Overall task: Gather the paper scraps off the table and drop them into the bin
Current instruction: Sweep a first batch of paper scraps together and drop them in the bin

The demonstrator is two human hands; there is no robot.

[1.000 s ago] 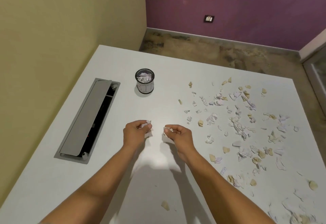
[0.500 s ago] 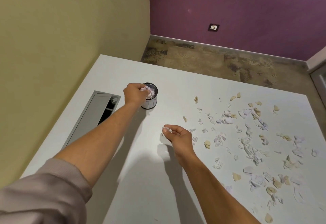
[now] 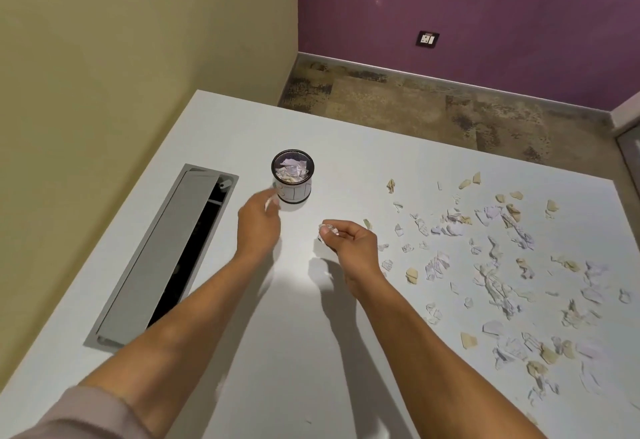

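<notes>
A small black mesh bin (image 3: 293, 175) with a white label stands on the white table (image 3: 346, 148), filled with crumpled paper. My left hand (image 3: 258, 222) hovers just in front and left of the bin, blurred by motion. A small white smear shows at its fingertips, and I cannot tell whether it is a scrap. My right hand (image 3: 349, 243) is lifted over the table's middle and pinches a wad of paper scraps (image 3: 327, 231) in curled fingers. Several white and tan paper scraps (image 3: 491, 265) lie scattered over the right half of the table.
A grey cable tray (image 3: 162, 255) with a half-open lid is set into the table at the left, next to the yellow wall. The table's far edge meets carpeted floor (image 3: 433, 106) and a purple wall.
My left hand carried its scraps to the bin's mouth and has now drawn back to the bin's front left. The bin holds more paper. My right hand has stayed put with its wad.
</notes>
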